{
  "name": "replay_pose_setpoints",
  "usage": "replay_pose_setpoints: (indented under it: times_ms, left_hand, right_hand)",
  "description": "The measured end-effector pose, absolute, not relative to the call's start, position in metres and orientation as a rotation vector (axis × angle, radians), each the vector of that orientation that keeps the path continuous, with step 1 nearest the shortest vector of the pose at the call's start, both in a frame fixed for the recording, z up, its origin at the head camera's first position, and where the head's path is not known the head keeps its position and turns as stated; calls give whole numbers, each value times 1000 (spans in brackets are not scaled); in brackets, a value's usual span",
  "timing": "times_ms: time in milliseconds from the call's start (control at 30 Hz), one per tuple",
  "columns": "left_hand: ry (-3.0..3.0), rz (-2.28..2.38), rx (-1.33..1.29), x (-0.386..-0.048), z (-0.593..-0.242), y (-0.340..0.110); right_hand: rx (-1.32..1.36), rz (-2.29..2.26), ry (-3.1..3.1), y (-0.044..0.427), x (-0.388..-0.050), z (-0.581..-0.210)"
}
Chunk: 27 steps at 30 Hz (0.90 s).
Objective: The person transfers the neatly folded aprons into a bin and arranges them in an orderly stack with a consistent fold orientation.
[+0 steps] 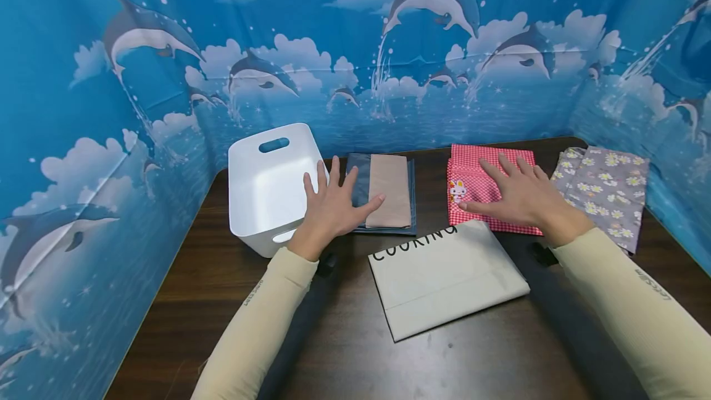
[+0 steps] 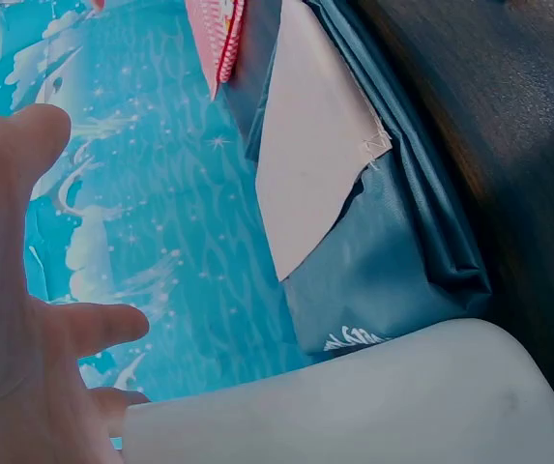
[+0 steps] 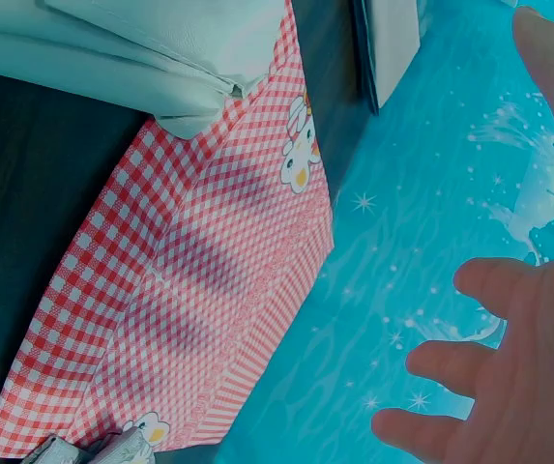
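Observation:
Fingers spread, my left hand (image 1: 333, 205) hovers between a white plastic bin (image 1: 261, 196) and a dark blue folded cloth (image 1: 360, 171) with a beige panel (image 1: 389, 190). It holds nothing. My right hand (image 1: 522, 196), also spread and holding nothing, is above a red-and-white checked folded cloth (image 1: 466, 168) with a cartoon rabbit. Nearer to me lies a cream folded cloth (image 1: 450, 283) printed with "COOKING". In the right wrist view, the checked cloth (image 3: 209, 261) lies flat under a corner of the cream cloth (image 3: 141, 58).
A grey daisy-print folded cloth (image 1: 605, 190) lies at the right. The dark wooden table (image 1: 189, 301) is bordered by a blue dolphin-print curtain (image 1: 311, 11) at the back and sides. The bin stands at the left near the back edge, its inside showing nothing.

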<state>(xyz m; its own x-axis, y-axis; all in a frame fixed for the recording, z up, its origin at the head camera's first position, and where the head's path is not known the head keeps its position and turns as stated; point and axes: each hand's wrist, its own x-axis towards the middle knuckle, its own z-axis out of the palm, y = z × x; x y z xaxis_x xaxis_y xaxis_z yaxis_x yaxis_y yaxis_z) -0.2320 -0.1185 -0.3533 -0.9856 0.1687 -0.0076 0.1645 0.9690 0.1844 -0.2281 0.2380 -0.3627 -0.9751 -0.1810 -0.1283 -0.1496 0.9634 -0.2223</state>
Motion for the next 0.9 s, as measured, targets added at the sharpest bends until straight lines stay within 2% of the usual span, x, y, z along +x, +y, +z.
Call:
replay_pose_setpoints:
  times_ms: [433, 900]
  left_hand:
    - [3148, 286, 330, -228, -349, -110]
    - [3125, 266, 473, -217, -360, -94]
  right_hand:
    - [-285, -289, 2977, 235, -230, -363]
    - [-297, -216, 2971, 223, -224, -371]
